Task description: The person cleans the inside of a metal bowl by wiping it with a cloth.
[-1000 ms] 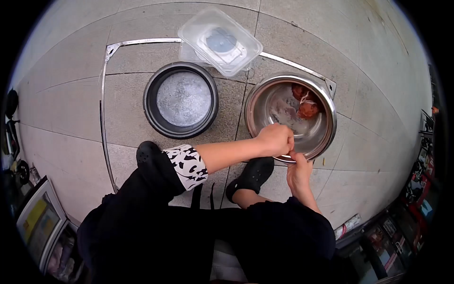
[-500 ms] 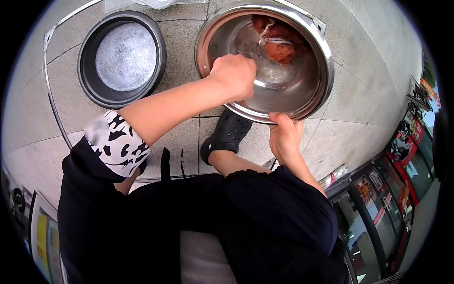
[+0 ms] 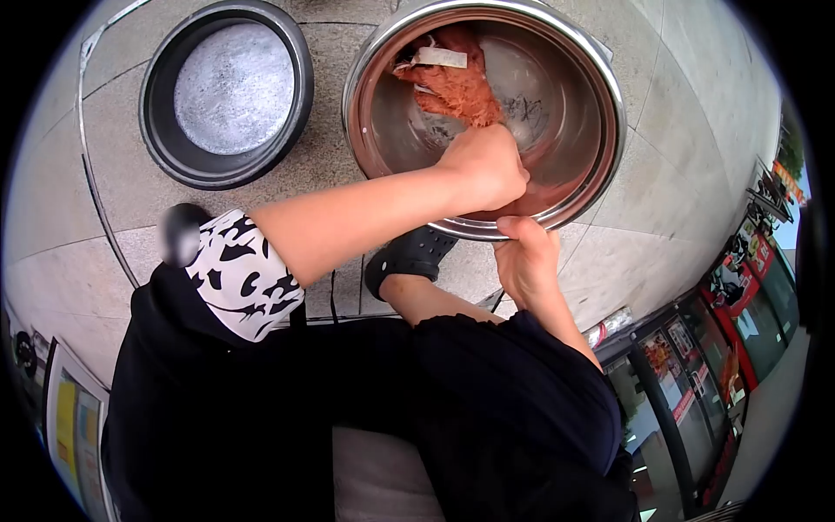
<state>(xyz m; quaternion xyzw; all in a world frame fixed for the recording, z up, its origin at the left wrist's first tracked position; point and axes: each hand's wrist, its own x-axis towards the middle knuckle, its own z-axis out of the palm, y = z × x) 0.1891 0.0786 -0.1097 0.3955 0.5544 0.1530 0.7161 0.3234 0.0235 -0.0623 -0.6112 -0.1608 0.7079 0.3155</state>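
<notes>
A wide shiny metal pot (image 3: 611, 130) is tilted in front of me with its inside facing me. A reddish-brown, rough-textured cloth-like bundle (image 3: 465, 94) with a white strip on it lies inside, toward the upper left. My left hand (image 3: 489, 170) is a closed fist inside the pot, near the lower wall. The lower end of the bundle meets the knuckles; whatever the fingers hold is hidden. My right hand (image 3: 526, 252) grips the pot's lower rim, thumb over the edge and fingers out of sight below.
A round black pan (image 3: 300, 113) with a speckled grey bottom stands left of the pot on the paved floor (image 3: 335, 96). My foot in a dark perforated clog (image 3: 409, 261) is just below the pot. Shopfront glass (image 3: 670, 391) appears at the right.
My left fist has moved right and down inside the pot. The reddish-brown bundle has shifted left and now reaches the fist. My right hand keeps its hold on the rim.
</notes>
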